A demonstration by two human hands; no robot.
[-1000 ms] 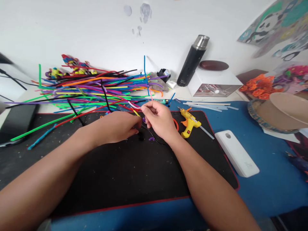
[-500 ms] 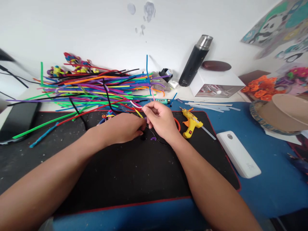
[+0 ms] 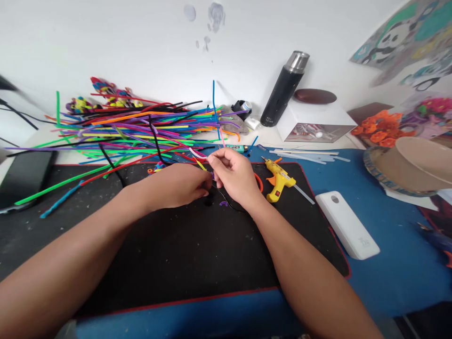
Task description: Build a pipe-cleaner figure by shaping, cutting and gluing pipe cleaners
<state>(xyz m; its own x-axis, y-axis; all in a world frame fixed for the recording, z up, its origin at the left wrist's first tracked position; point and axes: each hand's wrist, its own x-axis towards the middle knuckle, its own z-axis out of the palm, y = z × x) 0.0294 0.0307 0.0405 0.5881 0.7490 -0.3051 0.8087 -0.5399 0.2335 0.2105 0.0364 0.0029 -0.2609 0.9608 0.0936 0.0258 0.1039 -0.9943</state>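
Observation:
My left hand and my right hand meet over the black mat, fingers pinched together on a small purple pipe-cleaner piece between them. A short yellow piece sticks up by the fingertips. A purple scrap and a thin black wire lie on the mat just under my right hand. A big heap of coloured pipe cleaners lies behind the hands.
A yellow glue gun lies right of my right hand, with glue sticks behind it. A white power bank, black flask, white box, tan hat, orange paper flowers and a dark phone surround the mat.
The hands stay pinched together in nearly the same spot; only the view shifts slightly.

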